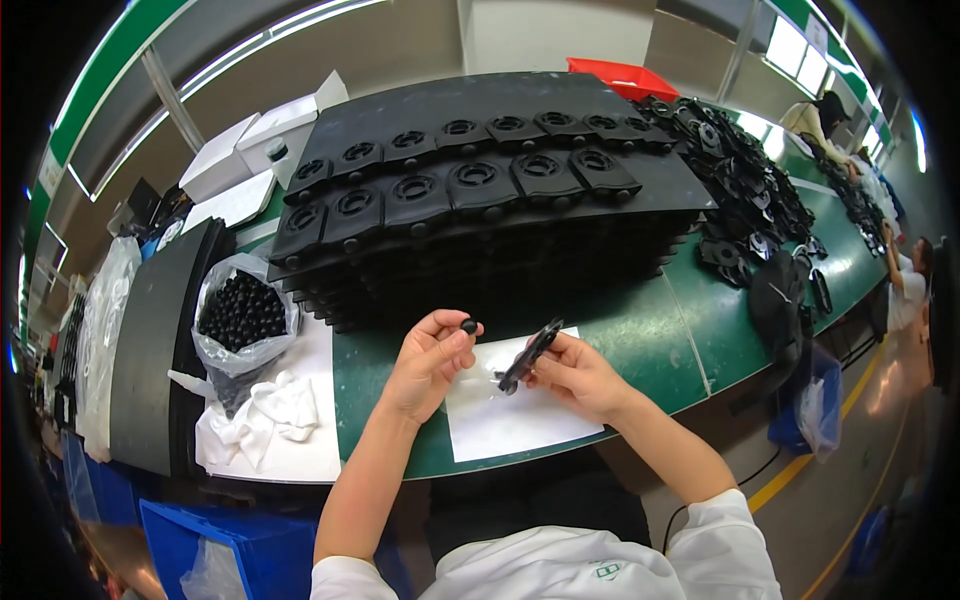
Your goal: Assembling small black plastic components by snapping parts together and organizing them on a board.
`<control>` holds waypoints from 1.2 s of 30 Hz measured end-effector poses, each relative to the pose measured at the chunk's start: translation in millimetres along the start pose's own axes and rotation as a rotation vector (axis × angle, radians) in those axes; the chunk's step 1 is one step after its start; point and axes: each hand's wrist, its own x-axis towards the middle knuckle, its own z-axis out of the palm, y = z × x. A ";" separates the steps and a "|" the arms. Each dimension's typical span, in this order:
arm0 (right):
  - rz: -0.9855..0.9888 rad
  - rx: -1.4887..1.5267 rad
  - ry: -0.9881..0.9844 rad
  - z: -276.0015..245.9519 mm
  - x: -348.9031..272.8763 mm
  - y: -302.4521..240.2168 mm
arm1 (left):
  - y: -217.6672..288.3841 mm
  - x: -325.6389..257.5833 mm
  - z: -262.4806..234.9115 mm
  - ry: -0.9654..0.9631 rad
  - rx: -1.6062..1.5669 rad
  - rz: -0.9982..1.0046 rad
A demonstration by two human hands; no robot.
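Note:
Between the thumb and fingers of my left hand (430, 362) is a small round black knob (469, 326). My right hand (585, 378) grips a flat black plastic part (528, 356), tilted and seen nearly edge-on. The two hands are apart, above a white sheet of paper (490, 425) on the green table. Beyond them stands a tall stack of black trays (480, 255). On its top are rows of black plastic parts (478, 178) with round ring openings, and round knobs show along their near edges.
Left of my hands sit a clear bag of black knobs (243, 310), a white cloth (265, 420) and a white-tipped bottle (190, 383). A heap of black parts (745, 175) lies at right, near a red bin (622, 78). Blue bins (240, 550) stand below the table edge. Other people work far right.

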 end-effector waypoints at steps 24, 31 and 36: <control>-1.190 -1.297 -0.030 -2.9 -9.2 -33.4 | -3.5 -5.1 11.5 -0.114 0.184 -0.034; -0.707 -0.381 0.156 -1.0 -2.1 -10.3 | -6.6 -4.0 9.5 -0.101 0.203 -0.011; -0.277 0.087 0.200 0.6 5.0 0.8 | -3.8 -5.7 16.7 -0.036 0.226 0.000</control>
